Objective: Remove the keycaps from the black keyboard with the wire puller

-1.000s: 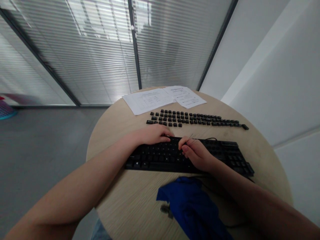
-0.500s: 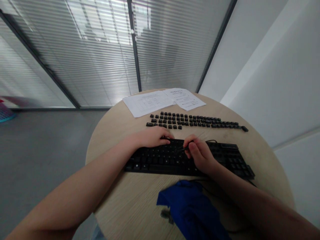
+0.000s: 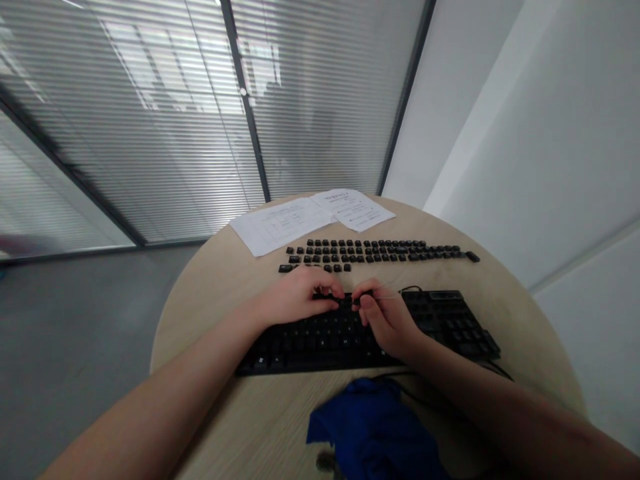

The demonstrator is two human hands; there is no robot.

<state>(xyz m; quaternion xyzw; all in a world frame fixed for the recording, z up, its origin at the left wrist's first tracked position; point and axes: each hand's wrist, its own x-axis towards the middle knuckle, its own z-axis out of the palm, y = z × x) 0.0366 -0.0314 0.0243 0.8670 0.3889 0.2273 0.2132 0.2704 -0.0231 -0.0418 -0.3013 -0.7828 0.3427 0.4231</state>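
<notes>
A black keyboard [image 3: 310, 357] lies across the table in front of me. My left hand [image 3: 305, 297] is over its upper left part, thumb and fingers curled toward each other around a small dark thing too unclear to name. Close to its fingertips, my right hand [image 3: 385, 317] pinches the dark handle of a tool with thin wire loops [image 3: 393, 293], which looks like a keycap puller. Behind the keyboard, several loose black keycaps [image 3: 367, 251] are laid out in rows, a few of them partly hidden by my left hand.
Printed papers [image 3: 280, 223] lie at the far side of the round wooden table [image 3: 200, 293]. Near me is a blue cloth [image 3: 370, 427], with a small brush-like dark thing [image 3: 325, 461] beside it. A black cable [image 3: 395, 375] runs between cloth and keyboard.
My hands have come closer together, the left fingers now near the tip of the tool in my right hand. The tool has lifted off the keys. My view has shifted slightly.
</notes>
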